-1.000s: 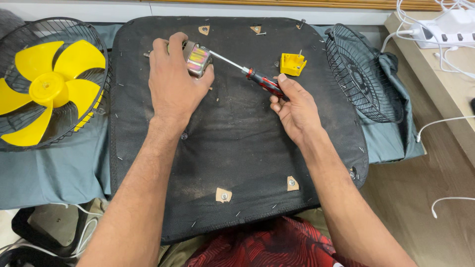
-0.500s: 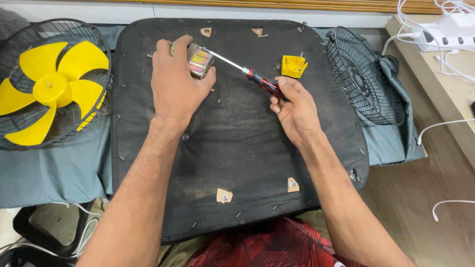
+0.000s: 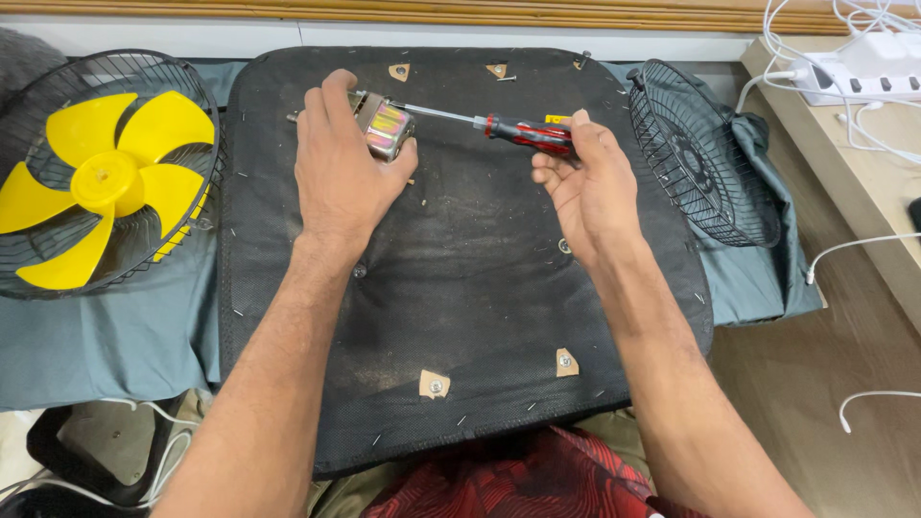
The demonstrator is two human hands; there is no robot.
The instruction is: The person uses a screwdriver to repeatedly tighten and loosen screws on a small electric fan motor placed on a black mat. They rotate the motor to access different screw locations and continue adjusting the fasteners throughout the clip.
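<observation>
My left hand [image 3: 341, 168] grips a small metal motor block [image 3: 387, 129] at the far side of a black pad [image 3: 460, 288]. My right hand [image 3: 587, 182] holds a screwdriver [image 3: 523, 132] by its red and black handle. The shaft runs left and its tip meets the top of the motor. A small yellow part [image 3: 557, 119] shows just behind my right fingers, mostly hidden.
A yellow fan blade [image 3: 106, 187] sits in a black wire grille at the left on grey cloth. A second black grille [image 3: 705, 153] leans at the right. A white power strip [image 3: 859, 77] with cables lies on the wooden surface, far right. Small brown tabs with screws dot the pad.
My right hand has lifted and moved up with the screwdriver, now covering most of the yellow part. The left hand stays on the motor.
</observation>
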